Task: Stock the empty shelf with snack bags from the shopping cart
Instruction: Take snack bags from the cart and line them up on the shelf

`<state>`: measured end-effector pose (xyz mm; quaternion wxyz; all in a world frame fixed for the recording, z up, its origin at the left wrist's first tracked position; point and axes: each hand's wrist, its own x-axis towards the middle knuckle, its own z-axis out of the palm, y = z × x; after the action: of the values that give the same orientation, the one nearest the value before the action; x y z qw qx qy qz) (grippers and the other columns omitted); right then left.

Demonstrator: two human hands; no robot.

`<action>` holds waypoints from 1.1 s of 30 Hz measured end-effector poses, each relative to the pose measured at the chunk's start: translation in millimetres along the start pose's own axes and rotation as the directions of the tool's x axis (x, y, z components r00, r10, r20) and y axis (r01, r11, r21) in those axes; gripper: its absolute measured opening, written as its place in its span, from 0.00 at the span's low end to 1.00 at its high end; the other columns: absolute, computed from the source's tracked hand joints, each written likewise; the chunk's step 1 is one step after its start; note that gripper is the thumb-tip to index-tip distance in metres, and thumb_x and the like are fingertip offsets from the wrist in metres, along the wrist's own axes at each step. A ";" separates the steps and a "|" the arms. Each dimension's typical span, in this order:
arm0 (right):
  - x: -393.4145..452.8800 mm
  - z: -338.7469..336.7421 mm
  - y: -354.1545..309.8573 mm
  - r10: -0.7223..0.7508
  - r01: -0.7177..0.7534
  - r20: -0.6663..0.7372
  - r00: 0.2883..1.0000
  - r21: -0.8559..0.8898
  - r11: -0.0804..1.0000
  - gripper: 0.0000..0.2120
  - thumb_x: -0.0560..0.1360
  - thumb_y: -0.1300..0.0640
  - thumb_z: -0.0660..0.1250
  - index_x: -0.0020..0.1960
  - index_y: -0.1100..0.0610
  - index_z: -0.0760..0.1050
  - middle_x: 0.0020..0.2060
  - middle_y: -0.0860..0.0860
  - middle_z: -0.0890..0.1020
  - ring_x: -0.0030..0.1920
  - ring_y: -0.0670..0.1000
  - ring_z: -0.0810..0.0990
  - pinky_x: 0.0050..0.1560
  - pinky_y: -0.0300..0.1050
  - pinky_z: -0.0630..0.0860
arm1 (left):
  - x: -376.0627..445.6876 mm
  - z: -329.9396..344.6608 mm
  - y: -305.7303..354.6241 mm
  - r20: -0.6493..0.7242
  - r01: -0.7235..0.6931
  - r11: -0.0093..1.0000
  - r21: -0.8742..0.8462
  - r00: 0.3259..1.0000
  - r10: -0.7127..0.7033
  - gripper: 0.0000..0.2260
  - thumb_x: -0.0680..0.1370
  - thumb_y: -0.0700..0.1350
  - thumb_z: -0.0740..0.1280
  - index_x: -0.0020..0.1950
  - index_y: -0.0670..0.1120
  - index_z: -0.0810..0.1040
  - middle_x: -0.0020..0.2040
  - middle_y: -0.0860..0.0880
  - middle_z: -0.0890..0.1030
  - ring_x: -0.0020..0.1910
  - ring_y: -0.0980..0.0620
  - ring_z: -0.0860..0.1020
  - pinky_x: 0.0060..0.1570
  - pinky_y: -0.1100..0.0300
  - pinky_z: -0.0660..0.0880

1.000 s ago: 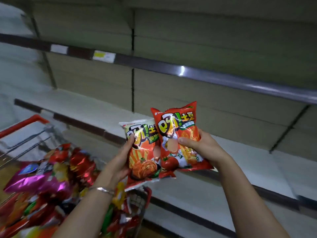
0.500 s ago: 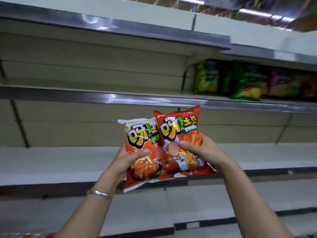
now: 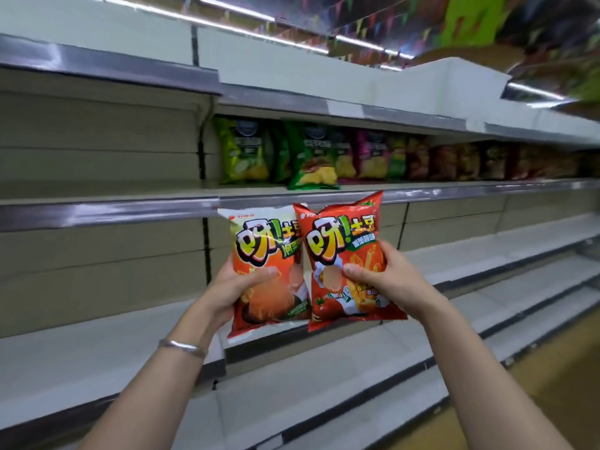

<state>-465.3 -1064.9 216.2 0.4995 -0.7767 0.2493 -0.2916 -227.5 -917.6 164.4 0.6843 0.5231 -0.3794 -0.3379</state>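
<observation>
I hold two snack bags upright, side by side, in front of the shelving. My left hand (image 3: 240, 284) grips a white-topped orange snack bag (image 3: 263, 241) by its left edge. My right hand (image 3: 386, 280) grips a red snack bag (image 3: 341, 241) by its right edge, and that bag overlaps the other slightly. Both bags hang just below the metal lip of the upper shelf (image 3: 107, 211), whose left part is bare. A bare lower shelf (image 3: 97, 345) lies behind my forearms. The shopping cart is out of view.
A row of stocked snack bags, green (image 3: 311, 160), yellow-green (image 3: 243, 151), pink and dark red, fills the upper shelf to the right of a vertical divider (image 3: 203, 151). More bare shelf tiers (image 3: 324, 397) step down below. A yellowish floor (image 3: 552, 384) shows at lower right.
The view has swung up and right, away from the cart, which has left the frame. Both hands have lifted the two bags higher, toward the upper shelf's edge; stocked bags have come into view.
</observation>
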 end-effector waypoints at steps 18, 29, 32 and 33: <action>76.7 -178.5 72.8 0.064 -0.055 -0.395 0.917 0.035 0.998 0.33 0.61 0.41 0.77 0.63 0.50 0.73 0.50 0.48 0.85 0.47 0.50 0.86 0.50 0.50 0.82 | 201.3 157.6 -5.3 0.316 -0.090 0.995 0.042 0.946 0.072 0.44 0.57 0.48 0.83 0.70 0.50 0.69 0.60 0.45 0.83 0.57 0.43 0.82 0.54 0.48 0.80; 116.1 -286.6 119.9 0.052 -0.063 -0.356 0.933 -0.018 0.998 0.34 0.62 0.40 0.77 0.65 0.50 0.72 0.52 0.49 0.84 0.50 0.51 0.85 0.53 0.54 0.81 | 273.2 261.5 -30.7 0.228 -0.083 0.994 0.065 0.971 0.067 0.37 0.63 0.43 0.82 0.68 0.49 0.71 0.57 0.46 0.84 0.55 0.45 0.84 0.53 0.49 0.80; 121.0 -331.7 134.6 0.042 -0.053 -0.335 0.941 -0.021 0.998 0.34 0.63 0.42 0.76 0.65 0.51 0.71 0.52 0.49 0.84 0.49 0.51 0.85 0.49 0.49 0.81 | 287.5 305.2 -37.1 0.165 -0.097 0.994 0.044 0.982 0.088 0.36 0.63 0.42 0.82 0.68 0.48 0.71 0.57 0.45 0.84 0.55 0.44 0.83 0.52 0.49 0.81; 122.7 -348.2 138.6 0.042 -0.053 -0.325 0.945 -0.026 0.998 0.34 0.63 0.42 0.76 0.65 0.51 0.71 0.52 0.49 0.84 0.49 0.51 0.84 0.49 0.49 0.81 | 292.2 320.4 -38.5 0.136 -0.101 0.994 0.037 0.986 0.095 0.37 0.62 0.43 0.81 0.68 0.48 0.71 0.57 0.46 0.84 0.55 0.44 0.83 0.53 0.48 0.81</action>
<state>-636.5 -1420.0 228.7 0.4454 -0.7203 0.3517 -0.3988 -368.3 -1324.6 228.2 0.6615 0.4950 -0.4570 -0.3296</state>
